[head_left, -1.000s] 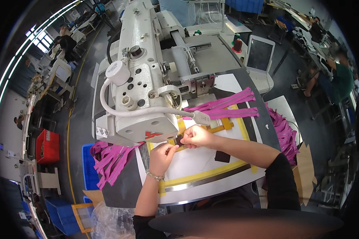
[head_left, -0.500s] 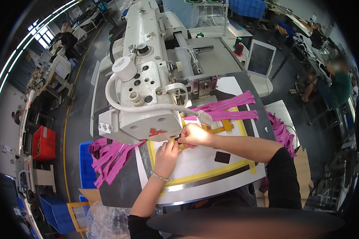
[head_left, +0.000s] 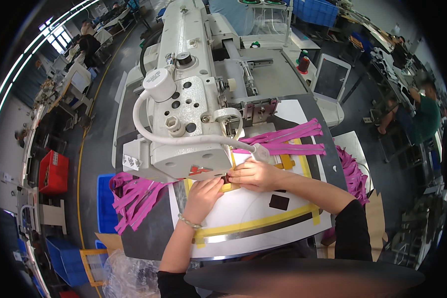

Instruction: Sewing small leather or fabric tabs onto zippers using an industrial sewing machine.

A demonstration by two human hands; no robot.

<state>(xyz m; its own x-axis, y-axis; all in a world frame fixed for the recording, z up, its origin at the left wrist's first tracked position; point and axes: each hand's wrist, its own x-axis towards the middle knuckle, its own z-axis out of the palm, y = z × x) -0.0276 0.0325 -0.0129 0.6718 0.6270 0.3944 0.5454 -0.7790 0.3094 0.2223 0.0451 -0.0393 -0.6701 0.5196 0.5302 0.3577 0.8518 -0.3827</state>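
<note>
Left hand [head_left: 203, 191] and right hand [head_left: 251, 175] meet just in front of the white sewing machine [head_left: 193, 109], fingertips pinched together on a small dark piece [head_left: 227, 180] lying on a yellow tab right at the foot of the machine head — a two-handed hold that appears meant to keep the piece flat and lined up under the needle area, which the head itself hides from view. The left hand presses from the near left with fingers bent down; the right closes over from the near right, thumb and forefinger on the piece. Both rest on a white work plate [head_left: 248, 218] banded with yellow tape [head_left: 263, 224], in front of the machine. A dark square patch [head_left: 279, 202] lies on the plate, near right of the hands. Pink strips [head_left: 288, 141] fan out to the machine's right; another bundle [head_left: 134, 196] hangs at its front left, above a blue crate [head_left: 104, 198]. A white hose [head_left: 149, 129] loops across the machine's front — close over the hands. Other people sit well beyond the machine.
</note>
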